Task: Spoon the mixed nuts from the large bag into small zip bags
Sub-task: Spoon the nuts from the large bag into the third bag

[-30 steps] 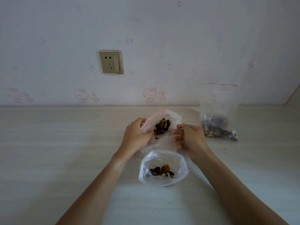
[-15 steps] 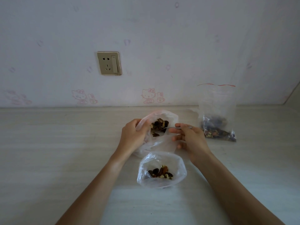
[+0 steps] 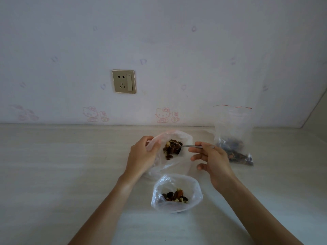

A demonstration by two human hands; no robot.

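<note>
1. The left hand grips the left rim of the large bag, holding its mouth apart.
2. Just in front of the large bag stands an open small zip bag, nuts inside.
3. The right hand pinches a spoon, bowl in the large bag's nuts.
4. Right of the large bag leans a filled zip bag.

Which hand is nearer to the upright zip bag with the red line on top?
The right hand. It holds the spoon just left of that zip bag. The left hand grips the large bag's rim, farther left.
</note>
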